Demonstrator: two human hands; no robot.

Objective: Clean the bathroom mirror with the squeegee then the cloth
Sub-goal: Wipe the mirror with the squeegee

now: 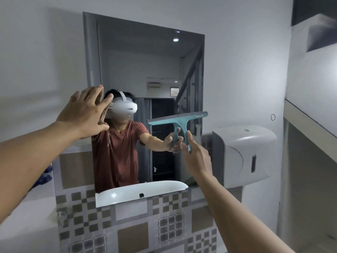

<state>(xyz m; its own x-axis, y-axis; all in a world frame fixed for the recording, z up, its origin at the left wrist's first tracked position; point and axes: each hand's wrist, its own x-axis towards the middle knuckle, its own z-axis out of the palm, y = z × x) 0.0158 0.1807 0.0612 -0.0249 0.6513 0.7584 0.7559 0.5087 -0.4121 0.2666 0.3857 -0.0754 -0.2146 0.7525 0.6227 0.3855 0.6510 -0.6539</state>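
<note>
Squeegee [177, 119] (blue-green, blade on top) is held up to the mirror [145, 70], near its right edge. The right hand [196, 156] grips its handle. The left hand [85, 112] lies flat on the glass at the left edge, fingers straight. A white box [242, 154] hangs just beside the mirror.

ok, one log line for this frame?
phase: squeegee pass | left hand: flat on mirror, left edge | right hand: grips squeegee handle, blade up against glass, right side | cloth: not in view

A bathroom: mirror [145, 66] under the left hand [85, 112], tiles [131, 234] below, dispenser [242, 154] beside the right hand [197, 157].
</note>
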